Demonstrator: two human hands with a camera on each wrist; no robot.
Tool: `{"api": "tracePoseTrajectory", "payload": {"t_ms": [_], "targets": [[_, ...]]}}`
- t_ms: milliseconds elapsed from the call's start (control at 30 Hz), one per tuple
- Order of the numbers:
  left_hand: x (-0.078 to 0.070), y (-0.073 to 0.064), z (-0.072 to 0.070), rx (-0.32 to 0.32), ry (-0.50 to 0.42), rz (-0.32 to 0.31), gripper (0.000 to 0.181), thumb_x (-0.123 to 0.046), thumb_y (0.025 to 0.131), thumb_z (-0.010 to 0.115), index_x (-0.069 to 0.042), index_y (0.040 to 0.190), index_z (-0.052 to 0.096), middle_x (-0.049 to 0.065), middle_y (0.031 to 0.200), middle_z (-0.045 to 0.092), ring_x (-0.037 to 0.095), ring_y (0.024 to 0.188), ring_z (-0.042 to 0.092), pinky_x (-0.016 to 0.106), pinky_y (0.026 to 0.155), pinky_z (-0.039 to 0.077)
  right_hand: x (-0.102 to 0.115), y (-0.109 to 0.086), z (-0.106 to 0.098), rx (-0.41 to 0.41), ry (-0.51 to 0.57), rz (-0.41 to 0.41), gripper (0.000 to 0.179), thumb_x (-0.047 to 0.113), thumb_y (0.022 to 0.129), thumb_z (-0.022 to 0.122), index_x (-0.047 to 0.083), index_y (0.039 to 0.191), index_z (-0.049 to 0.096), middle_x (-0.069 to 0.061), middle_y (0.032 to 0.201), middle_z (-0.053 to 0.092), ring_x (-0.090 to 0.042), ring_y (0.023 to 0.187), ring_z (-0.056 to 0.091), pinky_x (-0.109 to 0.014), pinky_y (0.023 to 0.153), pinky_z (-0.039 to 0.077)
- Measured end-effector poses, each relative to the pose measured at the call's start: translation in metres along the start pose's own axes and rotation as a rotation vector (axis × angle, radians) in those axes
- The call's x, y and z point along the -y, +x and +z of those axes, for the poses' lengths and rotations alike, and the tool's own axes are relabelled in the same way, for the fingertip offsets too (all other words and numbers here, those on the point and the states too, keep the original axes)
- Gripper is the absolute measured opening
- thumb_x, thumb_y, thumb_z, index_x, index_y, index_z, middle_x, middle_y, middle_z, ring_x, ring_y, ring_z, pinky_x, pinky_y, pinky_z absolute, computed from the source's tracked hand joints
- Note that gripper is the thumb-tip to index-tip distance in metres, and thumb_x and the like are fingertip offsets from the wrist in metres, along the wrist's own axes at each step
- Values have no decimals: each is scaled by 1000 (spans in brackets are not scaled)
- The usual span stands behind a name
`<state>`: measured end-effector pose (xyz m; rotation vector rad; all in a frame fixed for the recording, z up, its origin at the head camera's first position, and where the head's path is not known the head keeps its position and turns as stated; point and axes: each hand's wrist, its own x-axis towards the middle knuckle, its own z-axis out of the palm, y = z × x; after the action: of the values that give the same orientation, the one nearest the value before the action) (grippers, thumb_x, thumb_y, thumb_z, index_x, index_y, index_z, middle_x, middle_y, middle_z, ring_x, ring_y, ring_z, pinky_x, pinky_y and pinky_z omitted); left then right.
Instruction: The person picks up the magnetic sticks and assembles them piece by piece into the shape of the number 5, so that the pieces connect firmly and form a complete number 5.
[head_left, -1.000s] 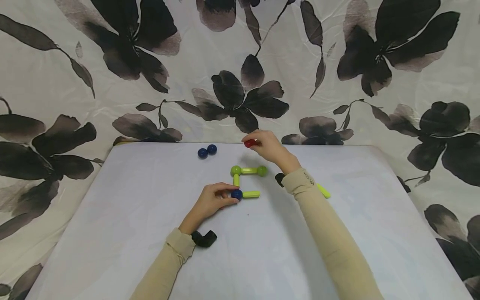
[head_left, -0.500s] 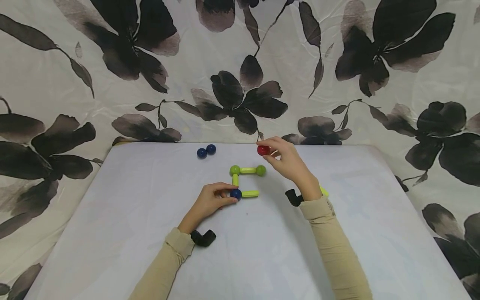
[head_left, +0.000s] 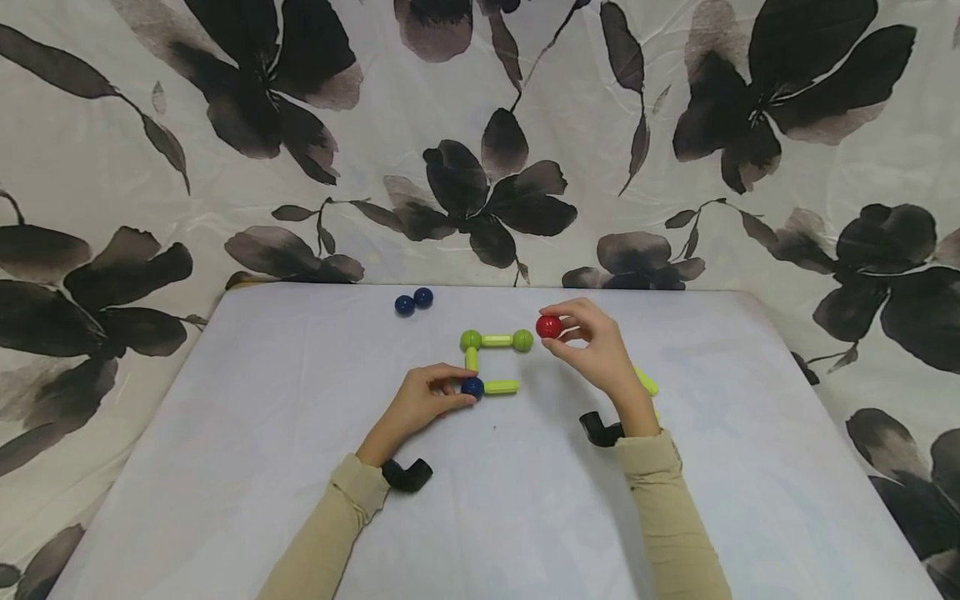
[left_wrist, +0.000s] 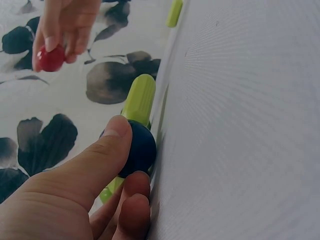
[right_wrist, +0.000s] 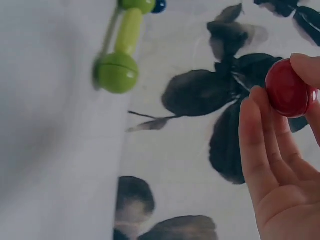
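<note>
A: Backdrop?
B: Floral cloth (head_left: pixel 420 100), grey-black blooms on white, behind the C-shaped build (head_left: pixel 472 360).
A: Surface under it?
B: White tabletop (head_left: pixel 300 375), spreading on every side of the build.
A: Hands?
B: Left hand (head_left: pixel 420 397) at the build's near left corner, thumb and fingers clamped on its blue ball (head_left: pixel 473 388). Right hand (head_left: pixel 597 353) right of the build, raised off the tabletop, thumb and fingertips pinching the red ball (head_left: pixel 549 327).
A: Build itself?
B: Three yellow-green rods (head_left: pixel 497 341); two green balls (head_left: pixel 471 339) along the far side, blue ball at the near left; gap facing right.
A: Strays?
B: Loose yellow-green rod (head_left: pixel 647 382) well right of the build, partly covered by the right wrist (head_left: pixel 636 412). Two dark blue balls (head_left: pixel 405 306) beyond the build, to its left, side by side.
A: Red ball exactly?
B: Just right of the build's far right green ball (head_left: pixel 522 340), apart from it.
</note>
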<state>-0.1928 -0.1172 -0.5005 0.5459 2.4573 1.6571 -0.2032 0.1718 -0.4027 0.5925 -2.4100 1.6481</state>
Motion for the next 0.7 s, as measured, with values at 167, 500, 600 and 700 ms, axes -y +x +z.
{"api": "tracePoseTrajectory", "payload": {"t_ms": [167,500,600,700], "targets": [[0,0,-1,2,1,-4,37,-21,81,84,-17,117,74,-1,89,67,16,57,55,25,49,46,-18,-7,5,57,87,97,40,-10,82,74,-4,121,65,-20,118,59,-36,103,60,-42,88,54],[1,0,-1,7,-20,6,39,-23,81,84,-16,118,74,0,83,67,16,57,56,25,50,45,-45,-17,13,185,188,198,40,-6,82,77,-1,121,67,-17,116,59,-32,102,58,-25,83,54],[0,0,-1,7,-20,6,38,-24,81,84,-17,117,74,0,83,67,16,57,56,25,50,46,-51,-19,16,225,150,242,41,-3,82,78,1,122,67,-15,116,60,-31,102,60,-25,82,53],[0,0,-1,6,-20,9,38,-24,81,84,-17,117,74,0,84,67,16,57,56,26,50,46,-57,-21,19,263,98,261,42,-1,82,78,1,122,67,-15,118,61,-32,102,60,-26,81,52]]}}
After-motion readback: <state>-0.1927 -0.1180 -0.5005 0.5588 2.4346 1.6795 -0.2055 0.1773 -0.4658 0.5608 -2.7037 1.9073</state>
